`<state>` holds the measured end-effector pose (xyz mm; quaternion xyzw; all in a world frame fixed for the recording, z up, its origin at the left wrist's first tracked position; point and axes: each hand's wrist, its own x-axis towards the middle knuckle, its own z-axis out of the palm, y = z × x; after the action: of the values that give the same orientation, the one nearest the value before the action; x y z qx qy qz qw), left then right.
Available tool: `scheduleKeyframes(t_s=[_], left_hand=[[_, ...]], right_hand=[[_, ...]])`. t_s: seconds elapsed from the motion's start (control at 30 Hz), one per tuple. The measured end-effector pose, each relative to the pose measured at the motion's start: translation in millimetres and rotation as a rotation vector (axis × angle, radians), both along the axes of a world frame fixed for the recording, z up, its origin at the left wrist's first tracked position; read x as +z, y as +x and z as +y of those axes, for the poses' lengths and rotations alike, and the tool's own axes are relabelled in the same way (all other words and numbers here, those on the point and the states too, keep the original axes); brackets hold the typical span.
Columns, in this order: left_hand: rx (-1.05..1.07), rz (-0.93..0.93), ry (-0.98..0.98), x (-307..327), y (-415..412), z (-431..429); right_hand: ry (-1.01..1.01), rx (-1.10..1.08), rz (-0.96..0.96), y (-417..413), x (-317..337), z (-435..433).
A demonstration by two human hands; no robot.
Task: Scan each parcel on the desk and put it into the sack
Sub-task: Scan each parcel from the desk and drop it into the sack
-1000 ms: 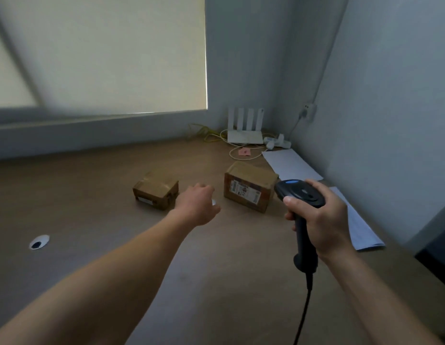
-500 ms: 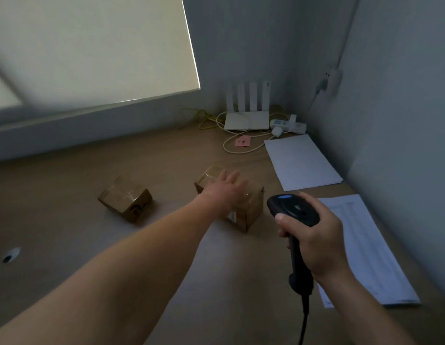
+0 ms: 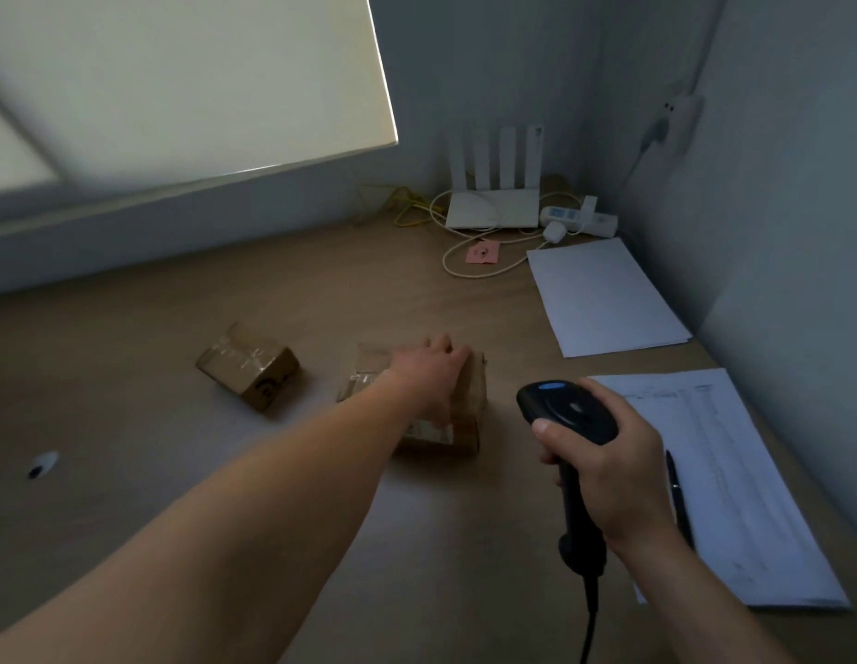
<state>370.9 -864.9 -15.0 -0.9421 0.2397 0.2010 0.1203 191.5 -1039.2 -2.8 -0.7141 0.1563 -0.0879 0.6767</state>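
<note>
While the right hand [image 3: 608,467] clasps the scanner [image 3: 567,412] and the left hand [image 3: 428,376] curls over a parcel [image 3: 474,409], a second parcel [image 3: 249,366] lies nearby on the wooden desk [image 3: 129,376]; papers [image 3: 603,294] and a router [image 3: 493,213] occupy the grey-walled corner.

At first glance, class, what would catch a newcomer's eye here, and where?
The left hand grips a taped cardboard parcel in the middle of the desk. Just right of it, the right hand holds a black barcode scanner. A smaller parcel sits apart to the left.
</note>
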Motion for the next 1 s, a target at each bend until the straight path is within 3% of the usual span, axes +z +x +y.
scheduleKeyframes(t_s=[0.27,0.6,0.8,1.0], left_hand=[[0.341,-0.008,-0.071,0,-86,136],[0.688,-0.038,-0.168,-3,-248,374],[0.734,-0.004,-0.289,-2,-343,502],[0.679,0.086,-0.2,0,-387,554]], right_hand=[[0.023,0.083,-0.012,-34,20,71],[-0.01,0.165,-0.05,-133,41,257],[-0.031,0.194,-0.029,-203,44,368],[-0.058,0.236,-0.005,-241,52,430]])
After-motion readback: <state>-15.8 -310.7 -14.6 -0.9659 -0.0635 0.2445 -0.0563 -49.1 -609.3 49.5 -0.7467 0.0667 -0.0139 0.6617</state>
